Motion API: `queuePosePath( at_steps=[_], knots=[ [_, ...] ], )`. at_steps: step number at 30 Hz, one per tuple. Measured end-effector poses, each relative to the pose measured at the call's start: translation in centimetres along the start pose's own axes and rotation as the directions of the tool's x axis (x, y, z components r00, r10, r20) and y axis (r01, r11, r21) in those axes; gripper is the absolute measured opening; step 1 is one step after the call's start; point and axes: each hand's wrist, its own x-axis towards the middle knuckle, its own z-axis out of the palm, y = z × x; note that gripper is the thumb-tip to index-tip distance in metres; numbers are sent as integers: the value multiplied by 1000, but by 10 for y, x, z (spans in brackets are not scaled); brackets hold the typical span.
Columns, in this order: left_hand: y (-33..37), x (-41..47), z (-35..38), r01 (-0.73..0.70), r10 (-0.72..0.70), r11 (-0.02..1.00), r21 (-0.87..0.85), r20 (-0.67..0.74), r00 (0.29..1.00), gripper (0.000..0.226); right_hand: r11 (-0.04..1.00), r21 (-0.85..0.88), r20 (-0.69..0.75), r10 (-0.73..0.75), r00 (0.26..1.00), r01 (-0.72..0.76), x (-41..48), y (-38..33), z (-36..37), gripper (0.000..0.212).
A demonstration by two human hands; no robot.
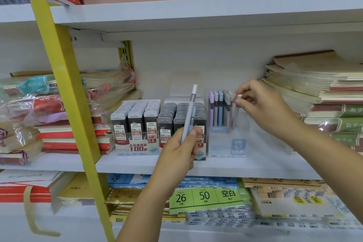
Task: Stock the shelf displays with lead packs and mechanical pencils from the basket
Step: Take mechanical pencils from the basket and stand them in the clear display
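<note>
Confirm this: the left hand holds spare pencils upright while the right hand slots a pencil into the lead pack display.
Wrong display: in the head view the right hand slots its pencil into the clear pencil box beside the lead pack displays. The rest holds.

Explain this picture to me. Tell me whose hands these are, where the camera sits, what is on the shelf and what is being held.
There is no machine here. A person wears one wide-angle camera on the head, so you look forward and down at their own two hands. The left hand grips a grey mechanical pencil upright. The right hand pinches the top of a second pencil at the clear pencil display, which holds a row of pencils. Beside it on the white shelf stand two trays of lead packs, with stacked notebooks on either side.
</note>
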Motion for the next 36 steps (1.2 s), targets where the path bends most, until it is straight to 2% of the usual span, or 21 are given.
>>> queuePosePath(
  at_steps=[4, 8, 10, 14, 18, 21, 23, 24, 26, 28, 29, 32, 34, 36],
  knots=[
    [0, 0, 0, 1, -1, 1000, 11, 7, 1000, 23, 1000, 2, -9, -2, 1000, 2, -2, -3, 2, 17],
    [0, -1, 1, 3, -3, 1000, 25, 9, 1000, 23, 998, 26, -47, 56, 997, -55, 2, -1, 3, 23],
    [-1, -1, 1, 5, -6, 1000, 21, 16, 1000, 23, 997, 33, -83, 69, 994, -67, 5, 3, 5, 19],
    [0, -2, -1, 20, -19, 1000, -19, 40, 999, 24, 991, -116, -117, 59, 991, -73, 11, 14, 9, 12],
    [2, -3, -1, 35, -30, 998, -53, 85, 996, 30, 978, -156, -42, 131, 990, -136, 13, 15, 8, 10],
    [3, -4, 0, 48, -40, 996, -70, 110, 993, 31, 981, -167, -116, 77, 990, -96, 5, -1, 6, 6],
    [4, -4, -1, 42, -34, 997, -62, 131, 991, 30, 998, -38, -122, 51, 991, -56, -5, -19, 7, 5],
    [4, -4, -1, 38, -30, 998, -55, 141, 990, 30, 994, 87, -67, 74, 995, -68, -9, -30, 9, 7],
    [4, -5, 0, 26, -21, 999, -29, 155, 988, 29, 926, 334, 140, 135, 981, -175, -13, -51, 12, 15],
    [4, -6, 1, 16, -16, 1000, 2, 162, 987, 27, 860, 438, 281, 148, 948, -263, -16, -61, 20, 22],
    [4, -6, 2, 13, -15, 1000, 12, 166, 986, 26, 833, 477, 295, 150, 944, -281, -17, -63, 23, 19],
    [3, -7, 2, 0, -5, 1000, 29, 160, 987, 25, 771, 564, 227, 202, 953, -297, -16, -63, 26, 8],
    [2, -6, -1, -13, 6, 999, 53, 126, 992, 24, 741, 629, 62, 255, 965, -236, -8, -58, 16, 6],
    [1, -5, -5, -33, 26, 994, 101, 73, 997, 23, 741, 664, -150, 261, 954, -98, 2, -51, 0, 10]
  ],
)
